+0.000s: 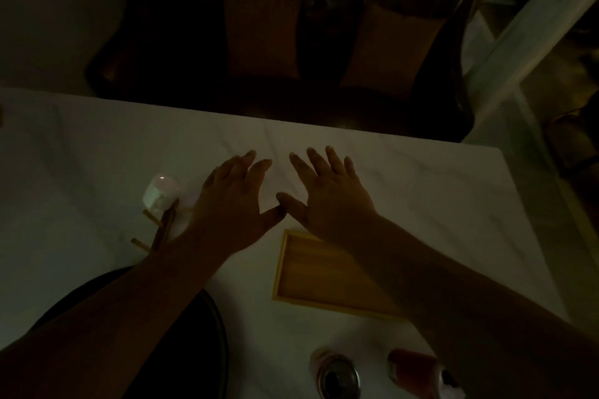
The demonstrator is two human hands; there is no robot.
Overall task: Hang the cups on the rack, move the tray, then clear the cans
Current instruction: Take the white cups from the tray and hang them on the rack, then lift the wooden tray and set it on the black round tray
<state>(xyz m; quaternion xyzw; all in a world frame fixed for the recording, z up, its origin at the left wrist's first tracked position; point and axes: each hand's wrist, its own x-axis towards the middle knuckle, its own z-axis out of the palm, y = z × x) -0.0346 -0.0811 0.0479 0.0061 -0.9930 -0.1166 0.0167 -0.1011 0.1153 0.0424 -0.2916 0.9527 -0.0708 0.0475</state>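
Observation:
The scene is dim. My left hand (233, 204) and my right hand (327, 197) hover flat over the white table (97, 152), fingers spread, thumbs touching, both holding nothing. A pale cup (160, 194) hangs on a wooden peg rack (158, 230) just left of my left wrist; my forearm hides part of the rack. A yellow wooden tray (311, 282) lies under my right wrist, partly covered by it. Two cans stand at the near edge: a pale one (335, 372) and an orange one (418, 372).
A dark round object (181, 350) lies at the near left under my left arm. A dark chair with cushions (324, 51) stands beyond the table's far edge. A pale ledge (525, 48) runs along the right.

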